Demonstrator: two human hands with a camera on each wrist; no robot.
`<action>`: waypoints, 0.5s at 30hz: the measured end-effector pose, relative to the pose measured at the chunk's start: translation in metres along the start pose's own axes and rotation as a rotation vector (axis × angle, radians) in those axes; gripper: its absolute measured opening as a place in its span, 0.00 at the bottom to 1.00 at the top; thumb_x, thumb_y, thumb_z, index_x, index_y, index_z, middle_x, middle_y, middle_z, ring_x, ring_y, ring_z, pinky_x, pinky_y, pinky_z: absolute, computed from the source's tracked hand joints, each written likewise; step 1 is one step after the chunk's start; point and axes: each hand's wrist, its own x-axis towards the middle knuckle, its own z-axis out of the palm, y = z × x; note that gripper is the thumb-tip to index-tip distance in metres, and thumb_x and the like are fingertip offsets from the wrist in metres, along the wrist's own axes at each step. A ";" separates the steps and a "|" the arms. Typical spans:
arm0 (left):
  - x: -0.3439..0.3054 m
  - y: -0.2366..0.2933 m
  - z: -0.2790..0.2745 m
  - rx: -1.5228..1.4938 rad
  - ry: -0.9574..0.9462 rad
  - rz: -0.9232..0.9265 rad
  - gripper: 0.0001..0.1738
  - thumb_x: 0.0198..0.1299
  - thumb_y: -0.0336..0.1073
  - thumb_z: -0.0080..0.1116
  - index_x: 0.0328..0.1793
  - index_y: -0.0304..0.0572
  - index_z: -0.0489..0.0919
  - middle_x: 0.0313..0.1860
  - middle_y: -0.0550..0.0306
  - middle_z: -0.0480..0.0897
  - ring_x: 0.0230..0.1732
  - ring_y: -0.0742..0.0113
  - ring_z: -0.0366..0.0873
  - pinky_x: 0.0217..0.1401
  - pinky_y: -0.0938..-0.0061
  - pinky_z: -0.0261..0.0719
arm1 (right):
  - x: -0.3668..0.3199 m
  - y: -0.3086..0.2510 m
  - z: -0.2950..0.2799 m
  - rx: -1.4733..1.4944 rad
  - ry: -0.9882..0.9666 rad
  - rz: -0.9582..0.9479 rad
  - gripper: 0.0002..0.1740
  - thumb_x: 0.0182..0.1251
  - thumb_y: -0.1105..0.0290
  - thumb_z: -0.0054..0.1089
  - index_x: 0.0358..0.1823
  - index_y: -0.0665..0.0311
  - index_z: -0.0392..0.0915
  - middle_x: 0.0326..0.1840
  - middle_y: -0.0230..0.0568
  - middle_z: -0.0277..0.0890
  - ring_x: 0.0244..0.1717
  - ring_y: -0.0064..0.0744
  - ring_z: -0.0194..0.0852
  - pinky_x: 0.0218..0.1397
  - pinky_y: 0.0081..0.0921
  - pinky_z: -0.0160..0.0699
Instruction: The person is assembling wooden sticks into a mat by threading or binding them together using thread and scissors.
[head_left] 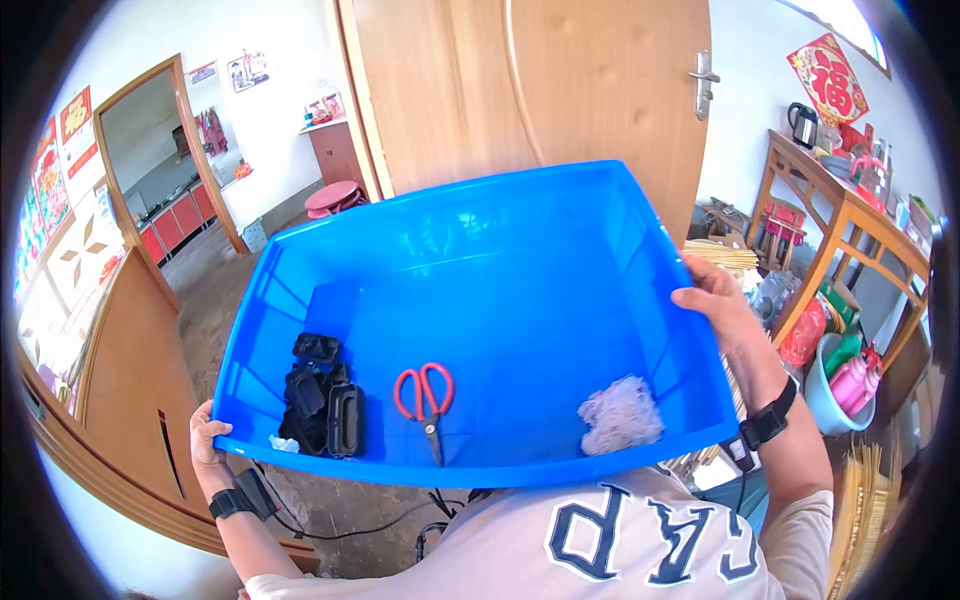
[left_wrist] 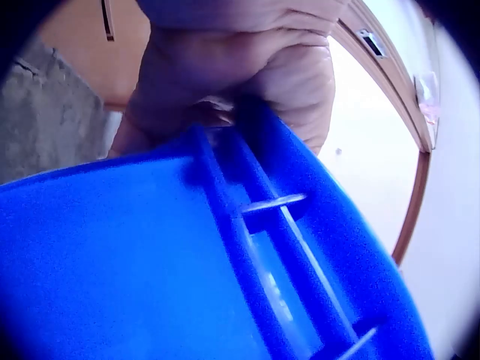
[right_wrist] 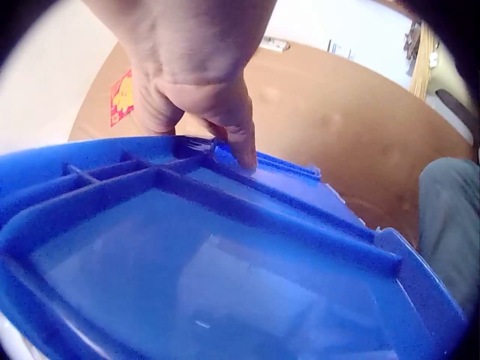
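Note:
A large blue plastic tub is held up in front of my body, tilted so its inside faces me. My left hand grips its rim at the near left corner, thumb over the edge. On the right side my right hand holds the rim farther up, with fingers under the lip. Inside lie several black plastic pieces heaped at the left, with a small pale scrap beside them. Red-handled scissors lie near the front wall. A whitish, stringy mesh clump sits at the front right.
A wooden door stands just beyond the tub. On the right are a wooden table with a kettle, a pale basin and bundled thin sticks. A round red stool stands back left. Black cable hangs below the tub.

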 end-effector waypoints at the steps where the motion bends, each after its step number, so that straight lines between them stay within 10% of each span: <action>1: 0.001 -0.009 -0.011 0.006 0.030 -0.006 0.23 0.23 0.25 0.51 0.36 0.31 0.76 0.29 0.54 0.80 0.26 0.66 0.76 0.36 0.77 0.76 | 0.007 0.003 0.007 -0.002 -0.009 0.002 0.33 0.48 0.75 0.64 0.59 0.70 0.65 0.50 0.40 0.74 0.47 0.27 0.73 0.54 0.25 0.71; 15: 0.015 -0.069 -0.095 0.037 0.133 -0.194 0.17 0.28 0.28 0.52 0.31 0.31 0.78 0.22 0.57 0.78 0.19 0.69 0.72 0.25 0.80 0.70 | 0.060 0.074 0.070 -0.062 -0.077 0.330 0.25 0.51 0.76 0.57 0.54 0.71 0.69 0.40 0.41 0.75 0.36 0.26 0.75 0.43 0.24 0.75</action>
